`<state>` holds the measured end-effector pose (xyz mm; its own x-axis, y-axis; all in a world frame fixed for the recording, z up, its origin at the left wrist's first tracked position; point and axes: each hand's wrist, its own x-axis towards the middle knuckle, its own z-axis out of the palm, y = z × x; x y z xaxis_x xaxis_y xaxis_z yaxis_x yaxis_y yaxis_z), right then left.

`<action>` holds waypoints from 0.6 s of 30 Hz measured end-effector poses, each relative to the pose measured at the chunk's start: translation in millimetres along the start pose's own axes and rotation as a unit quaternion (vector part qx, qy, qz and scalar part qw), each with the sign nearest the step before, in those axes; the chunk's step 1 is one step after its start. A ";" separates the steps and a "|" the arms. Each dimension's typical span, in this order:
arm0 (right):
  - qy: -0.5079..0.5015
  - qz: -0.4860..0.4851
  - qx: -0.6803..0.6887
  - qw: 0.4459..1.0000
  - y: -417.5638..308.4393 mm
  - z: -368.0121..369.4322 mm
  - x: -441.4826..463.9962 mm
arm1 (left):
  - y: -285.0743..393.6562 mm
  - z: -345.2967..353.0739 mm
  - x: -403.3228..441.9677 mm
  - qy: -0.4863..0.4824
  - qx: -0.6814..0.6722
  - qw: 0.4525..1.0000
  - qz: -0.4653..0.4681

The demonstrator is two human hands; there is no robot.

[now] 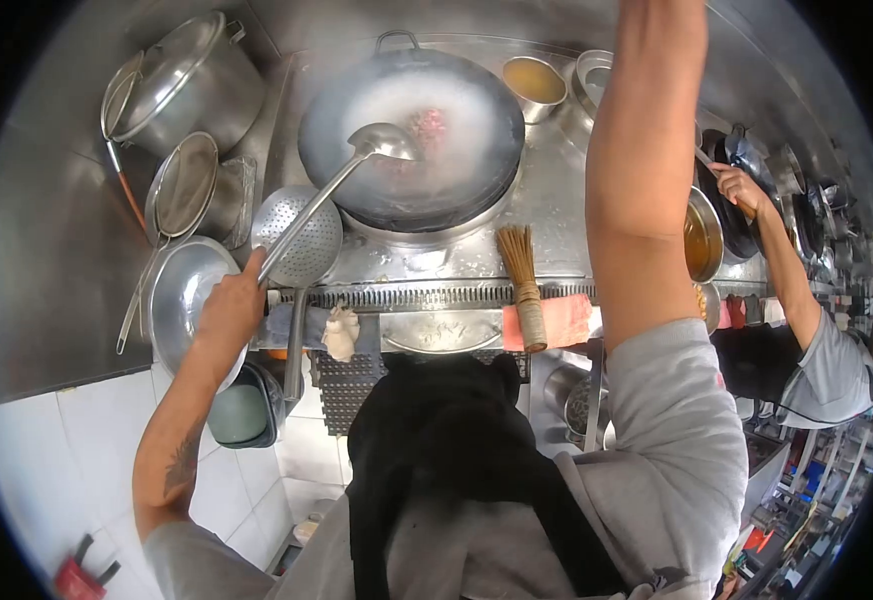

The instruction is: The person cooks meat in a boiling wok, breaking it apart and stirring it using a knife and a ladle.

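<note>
My left hand (pixel 231 303) is wrapped round the handle of a metal ladle (pixel 384 141), whose bowl hangs over a large steaming wok (pixel 322 150). Some reddish food (pixel 427 124) shows through the steam in the wok. A perforated skimmer (pixel 298 235) lies beside the ladle's handle, left of the wok. My right arm reaches up past the top edge of the frame, so the right hand is out of sight. In front of the wok stands a bamboo brush (pixel 523 280) next to a pink cloth (pixel 569 320).
A metal bowl (pixel 182 295), a strainer (pixel 186 185) and a lidded pot (pixel 197 85) are at the left. Behind the wok, right, is a pot of yellowish liquid (pixel 533 80). A co-worker (pixel 832 375) holds a handle at the right.
</note>
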<state>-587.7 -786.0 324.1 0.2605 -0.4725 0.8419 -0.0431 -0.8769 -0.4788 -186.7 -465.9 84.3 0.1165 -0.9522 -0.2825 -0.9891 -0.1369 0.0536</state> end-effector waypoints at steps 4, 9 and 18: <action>0.144 0.109 -0.352 0.919 65.7 102.0 -58.7 | 5.1 -2.5 -1.3 -0.015 0.000 1.000 -0.021; 0.264 0.358 0.175 0.878 212.0 163.8 -180.6 | -10.5 15.7 -5.7 -0.045 0.002 0.999 -0.012; 0.507 0.434 0.000 0.745 249.6 70.2 -120.6 | 2.3 3.6 -9.5 -0.013 0.029 0.999 -0.016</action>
<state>-562.1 -941.7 85.6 -0.7276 -0.6853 -0.0302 0.2299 -0.2022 -0.9520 -190.4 -456.2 83.6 0.1474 -0.9398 -0.3084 -0.9884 -0.1515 -0.0108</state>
